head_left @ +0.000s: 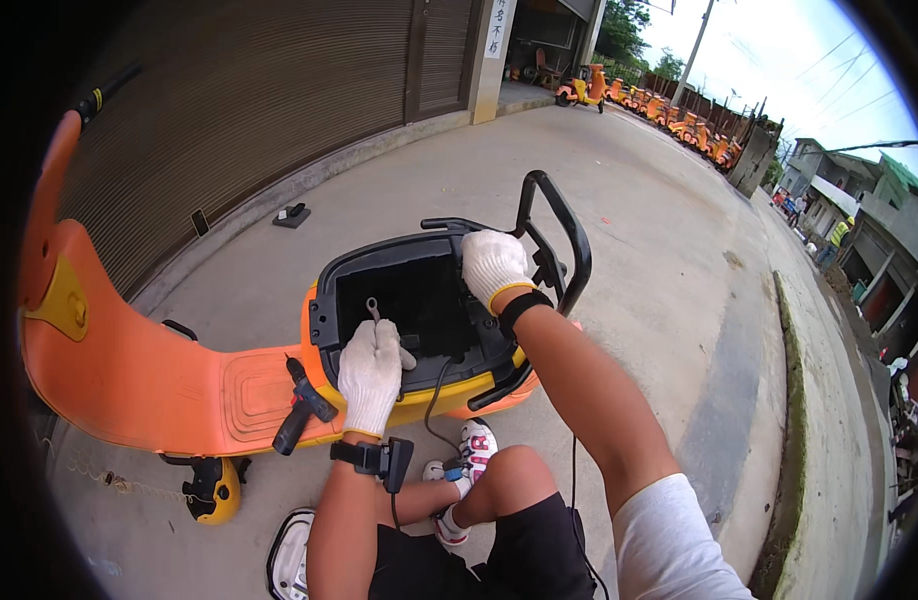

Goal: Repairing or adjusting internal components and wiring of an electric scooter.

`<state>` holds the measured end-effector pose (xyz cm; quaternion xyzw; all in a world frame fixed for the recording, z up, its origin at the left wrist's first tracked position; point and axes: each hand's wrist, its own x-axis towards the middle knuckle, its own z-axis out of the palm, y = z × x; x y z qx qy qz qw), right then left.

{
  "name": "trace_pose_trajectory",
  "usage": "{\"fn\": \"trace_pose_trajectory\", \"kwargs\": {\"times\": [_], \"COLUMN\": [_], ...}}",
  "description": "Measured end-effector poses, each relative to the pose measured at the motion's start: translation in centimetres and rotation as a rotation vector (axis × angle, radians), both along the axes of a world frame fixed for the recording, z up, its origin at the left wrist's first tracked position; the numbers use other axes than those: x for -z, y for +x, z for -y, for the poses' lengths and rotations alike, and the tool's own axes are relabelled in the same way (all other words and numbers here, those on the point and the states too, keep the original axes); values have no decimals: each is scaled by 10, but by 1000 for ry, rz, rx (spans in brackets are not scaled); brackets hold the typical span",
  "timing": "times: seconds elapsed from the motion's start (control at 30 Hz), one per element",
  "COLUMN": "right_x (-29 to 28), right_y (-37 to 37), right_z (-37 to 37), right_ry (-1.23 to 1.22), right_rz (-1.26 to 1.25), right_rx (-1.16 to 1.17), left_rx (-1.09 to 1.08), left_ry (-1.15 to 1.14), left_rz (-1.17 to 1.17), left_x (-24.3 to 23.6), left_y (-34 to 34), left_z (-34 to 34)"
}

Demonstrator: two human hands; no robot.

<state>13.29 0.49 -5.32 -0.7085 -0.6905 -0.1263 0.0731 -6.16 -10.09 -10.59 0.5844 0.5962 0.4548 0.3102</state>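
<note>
An orange and yellow scooter (pixel 259 385) stands in front of me with its black under-seat compartment (pixel 411 290) uncovered. My left hand (pixel 372 370), in a white knit glove, is closed on a wrench (pixel 373 306); its ring end sticks up over the dark opening. My right hand (pixel 495 265), also gloved, is curled at the compartment's rear right rim, beside the base of the black rear rack (pixel 571 240). Whatever its fingers grip is hidden behind the glove. A cordless drill (pixel 303 408) rests on the footboard, close to my left hand.
A black cable (pixel 437 400) hangs from the compartment's near side toward my shoes. On the concrete beyond lies a dark flat box (pixel 292 215), and a phone-like object (pixel 200 222) leans at the shutter (pixel 279 90). A yellow helmet (pixel 217 492) hangs low beside the scooter. Parked scooters (pixel 679 122) line the far wall.
</note>
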Motion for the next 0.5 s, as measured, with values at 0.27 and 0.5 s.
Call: {"fn": "trace_pose_trajectory", "kwargs": {"times": [0.27, 0.5], "right_x": [4, 11], "right_y": [1, 20], "right_z": [-16, -9], "right_ry": [-92, 42], "right_rz": [58, -30], "right_rx": [28, -109], "left_rx": [-2, 43], "left_ry": [13, 57], "left_rz": [-34, -3], "left_x": [-2, 3], "left_y": [8, 9], "left_z": [-4, -4]}}
